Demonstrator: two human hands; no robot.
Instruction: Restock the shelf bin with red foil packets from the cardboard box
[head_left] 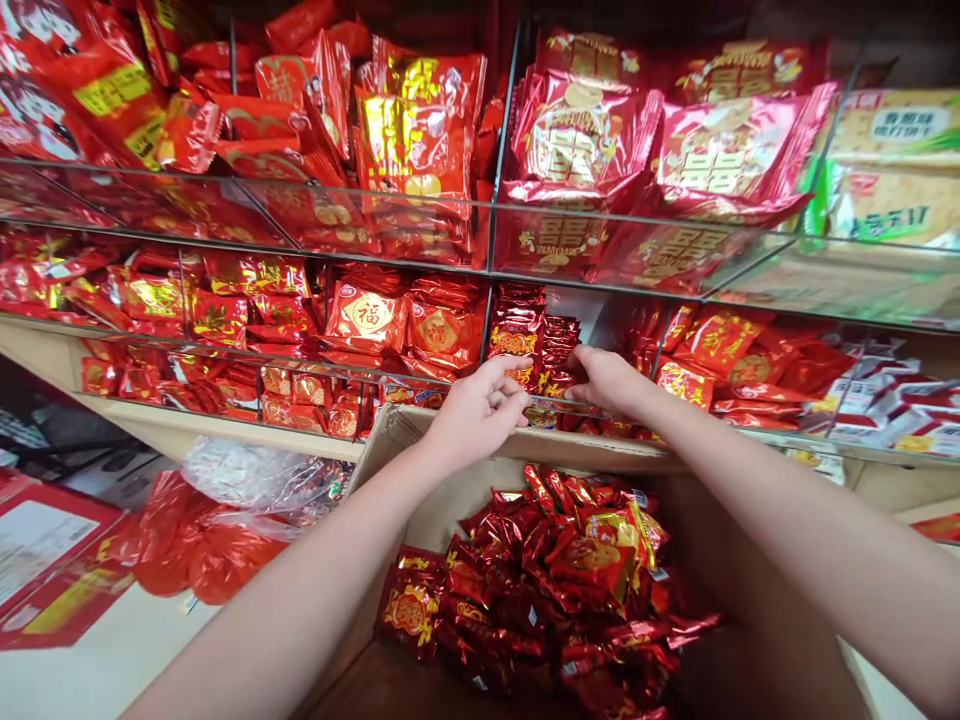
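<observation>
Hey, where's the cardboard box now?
In the head view, the cardboard box is at bottom centre, below the left hand and right hand, right of the red plastic bags, with red packets piled inside.

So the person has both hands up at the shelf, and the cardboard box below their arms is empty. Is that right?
Not quite: the cardboard box isn't empty. The head view shows a heap of shiny red packets inside it. The left hand and right hand are indeed both up at the shelf.

Red packets (pixel 536 590) bear gold patterns; the carton (pixel 724 575) is brown.
</observation>
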